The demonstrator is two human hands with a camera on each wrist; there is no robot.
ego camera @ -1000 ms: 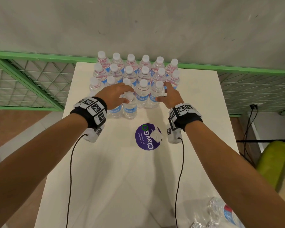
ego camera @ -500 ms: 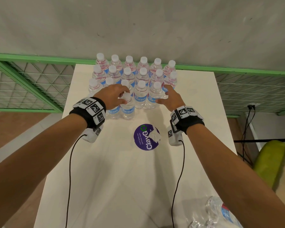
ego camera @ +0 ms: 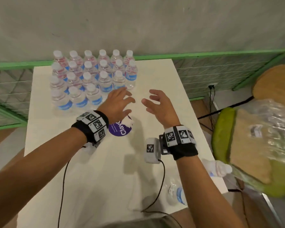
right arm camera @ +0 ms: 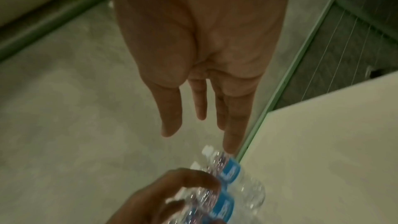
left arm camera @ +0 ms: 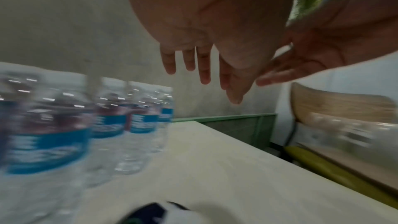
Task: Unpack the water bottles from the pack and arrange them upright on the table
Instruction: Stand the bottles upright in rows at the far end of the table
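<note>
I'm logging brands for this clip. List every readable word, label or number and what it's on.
"Clay": white letters on the purple sticker on the table; the left hand hides the rest, and its small print is too small to read.
Bottles: blue labels, text too blurred to read.
Wristbands: square black-and-white code markers, no words.
Plastic wrap: a white label, too blurred to read.

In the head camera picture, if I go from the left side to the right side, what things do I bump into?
Standing bottles → left hand → right hand → green chair → crinkly clear plastic wrap.
</note>
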